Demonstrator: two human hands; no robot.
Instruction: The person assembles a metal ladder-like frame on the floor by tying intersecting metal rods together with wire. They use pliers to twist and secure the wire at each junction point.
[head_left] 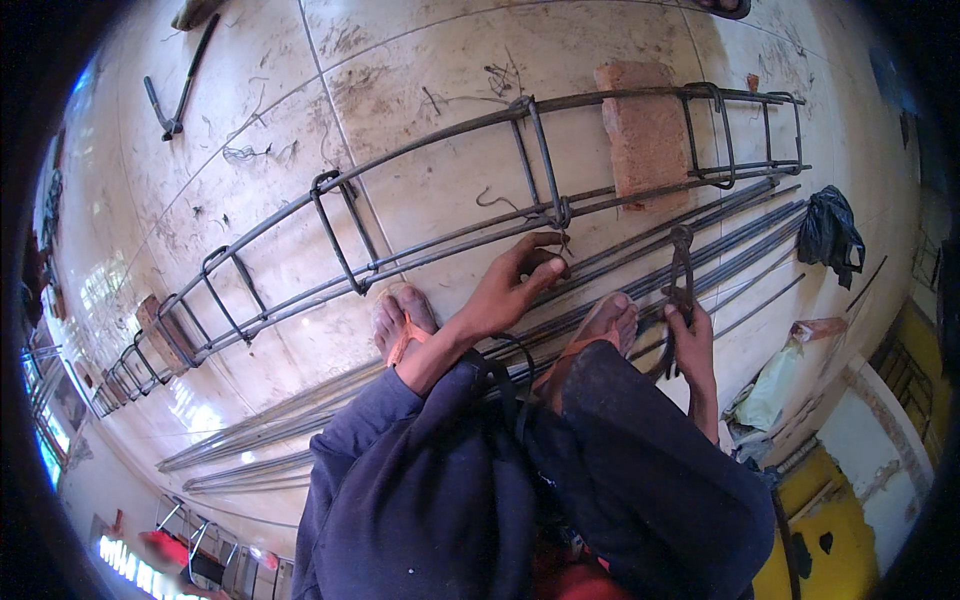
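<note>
Head view, inspected at floor level: we find the long cage of dark steel bars and squared stirrups (451, 241) on the pale tiled floor (260, 60), crossing ahead of the feet (405, 318), its right portion at the rough orange-red brick (645, 135); the left hand (505, 295) is at a stirrup's lower corner, thumb and forefinger beside a thin, rust-coloured wire (565, 246); whether that grip is pinched on it we cannot tell; the right hand (692, 345) has its grip clamped on the handles of the dark metal pincers (680, 294).

We judge that the wire could snap if over-twisted, or scratch the bare fingertips; the cage could shift if knocked against the brick; the loose grey steel rods (745, 243) could roll if stepped on, endangering toes in open sandals.

We note limits: the right hand's lower fingers are hard to make out; knees and clothing hide part of the rods; the cage's far-left end shrinks and blurs towards the rim.
</note>
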